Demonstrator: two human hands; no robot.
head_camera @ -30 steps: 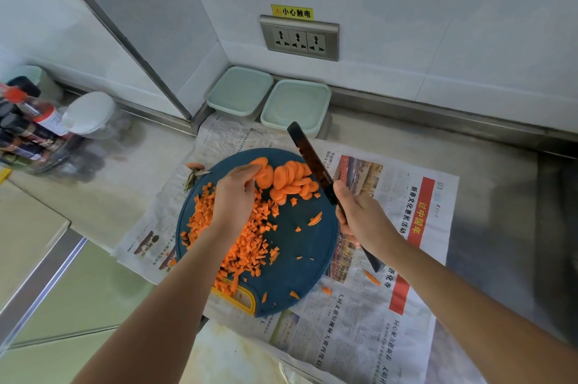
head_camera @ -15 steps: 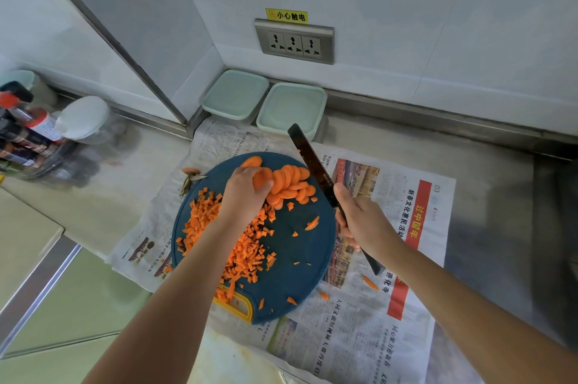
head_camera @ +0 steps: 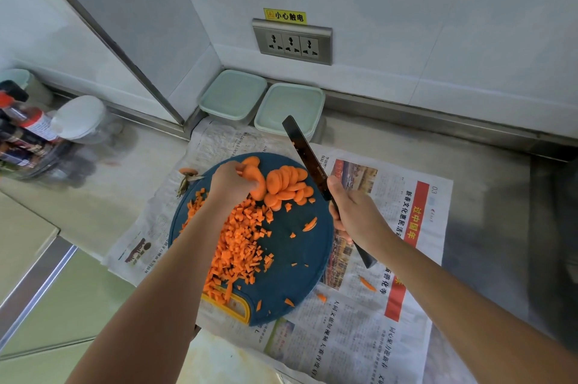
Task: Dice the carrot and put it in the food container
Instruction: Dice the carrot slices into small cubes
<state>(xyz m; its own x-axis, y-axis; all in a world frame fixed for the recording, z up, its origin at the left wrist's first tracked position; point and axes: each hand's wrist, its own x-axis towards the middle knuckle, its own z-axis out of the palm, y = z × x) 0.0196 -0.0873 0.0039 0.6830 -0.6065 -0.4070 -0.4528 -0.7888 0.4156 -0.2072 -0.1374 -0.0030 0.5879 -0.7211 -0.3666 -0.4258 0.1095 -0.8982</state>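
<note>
Your left hand point(head_camera: 233, 185) is at the far side of the round dark-blue cutting board point(head_camera: 297, 258), fingers curled round a few carrot slices point(head_camera: 287, 185) at the left end of the fanned row. The rest of that row lies overlapping on the board just right of your hand.

Your right hand point(head_camera: 356, 214) grips the handle of the black knife point(head_camera: 308, 161), fingers wrapped tight. The blade points away from you toward the wall, off the right side of the slices, and its tip shows in front of the near edge of the right-hand container. Whether the edge touches the board cannot be told.

The diced carrot point(head_camera: 237, 242) sits in a heap on the left and near part of the board, running down to the yellow handle slot point(head_camera: 233, 305), with loose bits scattered to the right. A few stray pieces point(head_camera: 367, 283) lie on the newspaper point(head_camera: 391, 289) spread under the board. The cut-off carrot top point(head_camera: 187, 171) rests just off the board's far left rim.

Two pale-green food containers point(head_camera: 233, 97) stand side by side against the wall, lids on, beyond the newspaper on the table point(head_camera: 469, 164). A white-lidded jar point(head_camera: 79, 117) and sauce bottles point(head_camera: 25, 133) stand far left.
</note>
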